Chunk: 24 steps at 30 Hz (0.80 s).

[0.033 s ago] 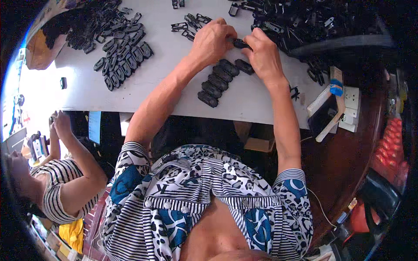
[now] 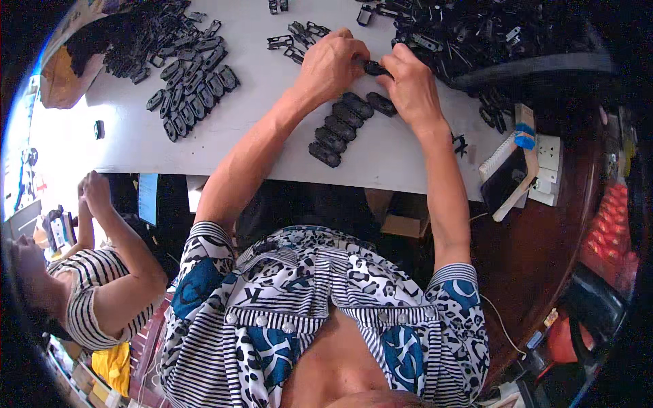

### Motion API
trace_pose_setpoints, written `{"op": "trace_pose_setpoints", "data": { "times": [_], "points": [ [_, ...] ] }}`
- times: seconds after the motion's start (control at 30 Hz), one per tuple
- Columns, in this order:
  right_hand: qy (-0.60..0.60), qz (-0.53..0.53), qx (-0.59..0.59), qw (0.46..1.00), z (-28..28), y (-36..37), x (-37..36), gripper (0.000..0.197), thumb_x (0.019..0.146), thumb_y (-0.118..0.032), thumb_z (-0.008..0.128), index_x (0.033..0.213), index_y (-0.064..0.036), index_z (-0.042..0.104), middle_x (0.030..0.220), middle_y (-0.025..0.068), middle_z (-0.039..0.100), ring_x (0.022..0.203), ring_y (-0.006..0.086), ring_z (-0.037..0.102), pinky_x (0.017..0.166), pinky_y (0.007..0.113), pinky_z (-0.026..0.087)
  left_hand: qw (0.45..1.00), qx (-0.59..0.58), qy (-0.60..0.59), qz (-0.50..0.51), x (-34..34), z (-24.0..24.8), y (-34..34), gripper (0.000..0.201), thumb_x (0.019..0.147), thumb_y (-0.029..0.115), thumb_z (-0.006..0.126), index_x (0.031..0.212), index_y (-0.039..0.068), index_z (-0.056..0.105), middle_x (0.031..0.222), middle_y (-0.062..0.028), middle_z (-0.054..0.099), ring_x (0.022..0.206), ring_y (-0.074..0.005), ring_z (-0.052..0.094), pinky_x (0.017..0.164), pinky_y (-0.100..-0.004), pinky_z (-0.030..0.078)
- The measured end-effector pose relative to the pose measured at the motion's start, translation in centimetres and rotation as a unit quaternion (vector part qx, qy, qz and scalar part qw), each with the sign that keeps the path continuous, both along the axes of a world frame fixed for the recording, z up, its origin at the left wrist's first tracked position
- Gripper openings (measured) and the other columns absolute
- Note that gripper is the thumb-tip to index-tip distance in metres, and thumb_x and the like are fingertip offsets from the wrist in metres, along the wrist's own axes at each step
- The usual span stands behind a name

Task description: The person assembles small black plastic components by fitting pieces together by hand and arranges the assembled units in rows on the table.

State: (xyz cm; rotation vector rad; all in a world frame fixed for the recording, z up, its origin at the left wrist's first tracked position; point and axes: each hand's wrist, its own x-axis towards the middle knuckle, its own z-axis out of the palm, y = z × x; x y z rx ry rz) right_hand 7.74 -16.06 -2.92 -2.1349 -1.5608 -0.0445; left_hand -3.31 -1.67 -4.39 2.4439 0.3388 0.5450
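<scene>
Over the far middle of the white table [image 2: 258, 163], both my hands meet at one small black plastic part [image 2: 374, 68]. My left hand [image 2: 333, 64] is closed at its left end, the fingertips partly hidden behind the knuckles. On the other end, my right hand [image 2: 411, 85] pinches it between thumb and fingers. Just nearer to me lies a slanting row of several oval black pieces [image 2: 338, 128], side by side. A single black piece [image 2: 381, 104] rests beside the row, close under my right hand. Past my left hand are a few loose black frames [image 2: 292, 42].
Black parts [image 2: 194, 88] cover the left of the table, partly in neat rows. A large dark heap [image 2: 476, 41] fills the far right. A taped wooden stick [image 2: 525, 163] and a white power strip [image 2: 548, 166] sit at the right edge. Another person [image 2: 102, 285] works at left.
My hands and the black part hold the same position. The other person's hands at the left have shifted slightly.
</scene>
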Motion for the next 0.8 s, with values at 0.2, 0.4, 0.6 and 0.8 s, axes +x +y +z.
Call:
{"op": "trace_pose_setpoints", "data": {
  "times": [0.2, 0.4, 0.6, 0.8],
  "points": [
    [-0.022, -0.001, 0.025, 0.999, -0.5, -0.8, -0.9, 0.013, 0.079, -0.007, 0.069, 0.085, -0.0003, 0.061, 0.090, 0.0174, 0.054, 0.085, 0.0387, 0.062, 0.070, 0.047, 0.050, 1.000, -0.005, -0.025, 0.001, 0.2, -0.8, 0.0, 0.020, 0.071, 0.009, 0.070, 0.091, 0.009, 0.072, 0.088, -0.0139, 0.062, 0.084, -0.0342, 0.063, 0.075, -0.0416, 0.050],
    [0.032, -0.008, 0.041, 0.999, -0.8, -1.6, -1.1, 0.016, 0.078, -0.007, 0.071, 0.091, -0.0015, 0.063, 0.090, 0.0169, 0.054, 0.084, 0.0375, 0.062, 0.070, 0.046, 0.050, 0.999, 0.012, -0.035, 0.007, 0.2, -0.9, -0.3, 0.014, 0.074, 0.010, 0.069, 0.087, 0.009, 0.071, 0.087, -0.0138, 0.062, 0.083, -0.0339, 0.063, 0.074, -0.0415, 0.051],
    [0.050, -0.019, 0.018, 0.998, -0.1, -1.7, -0.9, 0.022, 0.074, -0.008, 0.075, 0.090, -0.0012, 0.063, 0.092, 0.0157, 0.055, 0.086, 0.0391, 0.061, 0.071, 0.046, 0.049, 1.000, 0.019, -0.012, -0.008, 0.2, -0.4, -0.2, 0.009, 0.079, 0.012, 0.068, 0.087, 0.009, 0.070, 0.088, -0.0126, 0.062, 0.083, -0.0331, 0.063, 0.074, -0.0406, 0.050],
    [0.062, -0.060, -0.022, 0.996, 1.0, -2.4, -0.3, 0.024, 0.074, -0.010, 0.075, 0.092, -0.0008, 0.064, 0.095, 0.0165, 0.058, 0.088, 0.0396, 0.060, 0.074, 0.045, 0.049, 0.999, -0.025, -0.013, -0.020, -1.3, 1.0, 0.2, 0.017, 0.082, 0.009, 0.067, 0.099, 0.009, 0.069, 0.090, -0.0119, 0.061, 0.083, -0.0304, 0.062, 0.075, -0.0404, 0.050]
  ]
}}
